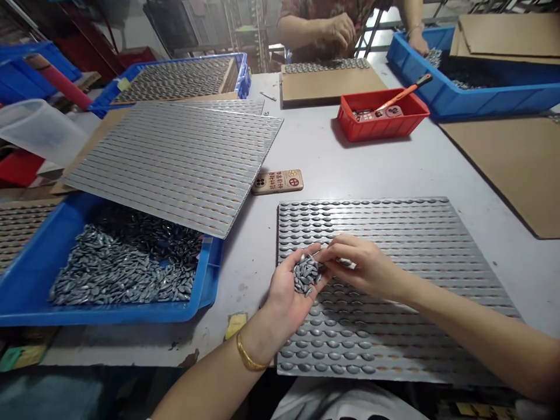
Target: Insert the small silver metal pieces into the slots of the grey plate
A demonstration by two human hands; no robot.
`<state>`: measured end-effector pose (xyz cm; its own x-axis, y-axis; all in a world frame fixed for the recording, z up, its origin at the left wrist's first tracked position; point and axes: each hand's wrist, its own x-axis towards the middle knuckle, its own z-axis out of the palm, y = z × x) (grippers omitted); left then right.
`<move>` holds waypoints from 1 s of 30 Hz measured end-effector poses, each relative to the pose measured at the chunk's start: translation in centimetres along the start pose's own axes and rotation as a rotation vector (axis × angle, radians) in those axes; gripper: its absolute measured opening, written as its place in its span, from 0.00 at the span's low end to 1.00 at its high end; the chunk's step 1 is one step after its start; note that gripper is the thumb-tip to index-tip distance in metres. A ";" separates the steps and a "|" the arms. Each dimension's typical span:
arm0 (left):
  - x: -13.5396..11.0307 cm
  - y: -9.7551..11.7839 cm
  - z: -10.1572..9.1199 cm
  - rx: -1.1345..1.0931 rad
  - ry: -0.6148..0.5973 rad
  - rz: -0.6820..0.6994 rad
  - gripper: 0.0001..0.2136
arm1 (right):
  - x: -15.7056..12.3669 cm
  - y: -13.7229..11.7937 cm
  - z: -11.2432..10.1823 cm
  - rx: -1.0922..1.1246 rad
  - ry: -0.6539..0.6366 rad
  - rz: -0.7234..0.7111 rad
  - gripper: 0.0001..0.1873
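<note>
My left hand, palm up and cupped, holds a heap of small grey spindle-shaped metal pieces. The thumb and fingers of my right hand are pinched together at the right edge of this heap; what is between the fingertips is hidden. Beneath both hands lies a grey slotted board. Similar pieces sit in rows along its left side and across its top edge, while slots in the middle and right show bare. My forearms and hands cover part of the rows.
A blue bin of loose pieces stands left, partly under another slotted board. A phone-like case and a red tray lie ahead. Across the table, a person has one hand in a blue bin.
</note>
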<state>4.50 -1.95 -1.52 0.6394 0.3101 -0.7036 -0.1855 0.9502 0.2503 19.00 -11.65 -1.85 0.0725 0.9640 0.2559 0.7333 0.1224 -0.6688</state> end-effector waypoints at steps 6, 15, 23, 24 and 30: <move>0.0 0.2 -0.1 0.011 0.045 -0.010 0.12 | -0.8 0.7 -0.6 0.040 -0.002 0.096 0.08; -0.5 0.4 0.5 0.024 0.037 -0.039 0.15 | -1.1 1.7 -1.9 0.137 0.040 0.164 0.05; -0.5 0.8 0.6 -0.003 0.067 -0.029 0.15 | -3.0 5.8 -1.3 -0.230 0.074 -0.030 0.08; -0.5 0.7 0.6 0.001 0.064 -0.030 0.15 | -3.1 6.0 -1.1 -0.262 0.058 -0.048 0.09; -0.6 0.8 0.7 0.011 0.077 -0.033 0.16 | -2.8 5.8 -1.7 -0.388 -0.091 -0.107 0.12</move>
<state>4.49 -1.42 -0.43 0.5860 0.2806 -0.7602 -0.1567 0.9597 0.2334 24.16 -14.04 -5.24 -0.0651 0.9698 0.2351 0.9352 0.1415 -0.3247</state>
